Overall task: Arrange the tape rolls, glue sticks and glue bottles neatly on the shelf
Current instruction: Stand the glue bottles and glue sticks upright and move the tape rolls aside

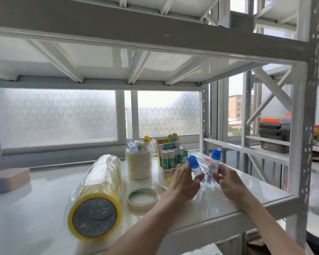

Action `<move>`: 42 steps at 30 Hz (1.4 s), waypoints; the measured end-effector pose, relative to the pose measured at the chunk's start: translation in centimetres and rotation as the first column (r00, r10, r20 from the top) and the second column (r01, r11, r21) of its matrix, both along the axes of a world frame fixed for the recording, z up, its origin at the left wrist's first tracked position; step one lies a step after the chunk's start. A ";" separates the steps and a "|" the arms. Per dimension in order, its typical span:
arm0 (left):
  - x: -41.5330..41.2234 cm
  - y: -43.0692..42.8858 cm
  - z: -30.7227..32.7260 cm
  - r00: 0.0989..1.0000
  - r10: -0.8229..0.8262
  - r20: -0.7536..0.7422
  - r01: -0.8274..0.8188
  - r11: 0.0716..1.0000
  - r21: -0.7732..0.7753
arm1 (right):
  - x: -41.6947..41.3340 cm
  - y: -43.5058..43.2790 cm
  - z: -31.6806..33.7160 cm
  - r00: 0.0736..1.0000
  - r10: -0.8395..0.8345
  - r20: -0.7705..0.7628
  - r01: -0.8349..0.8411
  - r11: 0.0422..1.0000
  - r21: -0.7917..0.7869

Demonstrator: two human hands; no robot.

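two bare forearms reach in from the near edge, w/ the big yellow-ended sleeve of tape rolls [96, 197] lying on its side just left of them on the shelf [261, 196]. left hand [184, 183] is closed round a blue-capped glue bottle [195, 167], tilted, cap up. right hand [226, 181] pinches a 2nd blue-capped glue bottle [212, 167] near its base, roughly upright; can't tell if its base touches the shelf. the bottles are close, slightly apart.

progress looks partial: beyond the left hand, a box of glue sticks [170, 155] stands filled, and a cream tape roll [138, 166] stands on end w/ loose sticks and a bottle stuffed in its core. a flat masking tape roll [142, 198] lies loose just left of the left wrist. left to do, i'd judge: place both bottles, empty that core, line up the tape.
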State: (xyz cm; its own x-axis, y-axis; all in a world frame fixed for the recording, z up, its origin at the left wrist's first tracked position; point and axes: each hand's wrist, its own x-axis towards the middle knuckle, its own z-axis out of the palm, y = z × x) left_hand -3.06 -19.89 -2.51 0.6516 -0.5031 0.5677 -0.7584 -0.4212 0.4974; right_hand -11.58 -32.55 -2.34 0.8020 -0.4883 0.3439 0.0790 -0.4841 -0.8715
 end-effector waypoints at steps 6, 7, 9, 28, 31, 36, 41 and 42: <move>0.7 -0.8 -0.2 0.997 -0.066 -0.030 0.064 0.996 -0.061 | 0.0 0.0 -0.2 0.997 0.048 -0.058 -0.055 0.991 -0.120; 0.8 -0.9 -0.2 0.996 -0.078 -0.041 0.075 0.996 -0.049 | 0.0 -0.1 -0.3 0.998 0.037 -0.052 -0.043 0.991 -0.124; 1.0 -0.8 -0.3 0.994 -0.094 -0.060 0.093 0.996 -0.010 | 0.0 -0.2 -0.2 0.999 0.022 -0.049 -0.028 0.991 -0.132; 1.4 -0.5 -0.4 0.987 -0.067 -0.146 0.103 0.962 0.252 | 0.2 -0.1 -0.4 0.995 -0.058 -0.084 0.046 0.990 -0.134; 1.4 -0.5 -0.6 0.981 -0.090 -0.170 0.114 0.984 0.136 | 0.1 -0.2 -0.4 0.997 -0.024 -0.077 0.016 0.995 -0.099; 1.2 -0.4 -0.6 0.978 -0.082 -0.193 0.100 0.991 0.086 | 0.2 -0.4 -0.4 0.998 -0.031 -0.063 0.025 0.995 -0.094; 1.0 -0.3 -0.5 0.984 -0.052 -0.172 0.069 0.994 0.090 | 0.3 -0.2 -0.4 0.999 -0.006 -0.051 0.002 0.998 -0.067; 1.1 -0.3 -0.5 0.984 -0.052 -0.170 0.067 0.994 0.083 | 0.3 -0.1 -0.4 0.999 -0.001 -0.048 -0.002 0.998 -0.059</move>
